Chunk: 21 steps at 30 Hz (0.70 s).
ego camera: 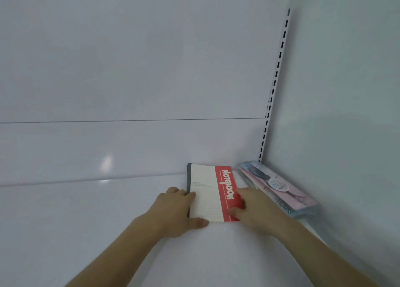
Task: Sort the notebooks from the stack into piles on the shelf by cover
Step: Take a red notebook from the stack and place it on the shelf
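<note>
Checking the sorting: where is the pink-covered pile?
Head view, lower right: the pink-covered pile lies in the shelf's back right corner, right of the red-and-white notebook.
</note>
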Each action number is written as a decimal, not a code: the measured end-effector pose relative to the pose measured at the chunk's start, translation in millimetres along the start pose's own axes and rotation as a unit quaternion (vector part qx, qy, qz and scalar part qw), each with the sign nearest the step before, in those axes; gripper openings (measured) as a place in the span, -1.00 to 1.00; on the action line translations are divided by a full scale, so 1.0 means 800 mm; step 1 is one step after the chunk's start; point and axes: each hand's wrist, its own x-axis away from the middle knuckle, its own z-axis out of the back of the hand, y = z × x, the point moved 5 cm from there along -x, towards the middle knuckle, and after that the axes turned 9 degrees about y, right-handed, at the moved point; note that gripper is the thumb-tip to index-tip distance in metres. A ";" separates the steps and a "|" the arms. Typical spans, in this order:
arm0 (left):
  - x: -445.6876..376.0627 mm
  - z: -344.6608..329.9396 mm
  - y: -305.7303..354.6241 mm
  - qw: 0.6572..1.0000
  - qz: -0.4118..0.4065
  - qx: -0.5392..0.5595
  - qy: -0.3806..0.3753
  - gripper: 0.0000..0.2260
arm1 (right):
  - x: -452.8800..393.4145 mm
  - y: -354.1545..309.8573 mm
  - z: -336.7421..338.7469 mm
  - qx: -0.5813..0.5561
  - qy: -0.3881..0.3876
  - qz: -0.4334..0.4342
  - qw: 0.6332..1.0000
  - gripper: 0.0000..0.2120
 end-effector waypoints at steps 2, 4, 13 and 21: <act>0.000 -0.003 0.000 1.000 -0.003 0.006 -0.006 -0.43 | -0.003 0.002 0.001 0.001 -0.006 0.000 1.000 -0.72; 0.002 -0.006 -0.002 1.000 -0.010 0.010 -0.013 -0.44 | -0.003 0.001 0.004 0.000 -0.036 0.000 0.999 -0.64; -0.002 -0.002 0.002 0.998 -0.011 0.066 0.018 -0.51 | -0.011 0.009 0.012 0.063 -0.087 0.020 0.994 -0.57; -0.011 -0.012 0.008 0.994 -0.050 0.093 0.033 -0.55 | -0.003 0.013 0.027 0.112 -0.074 0.028 0.991 -0.69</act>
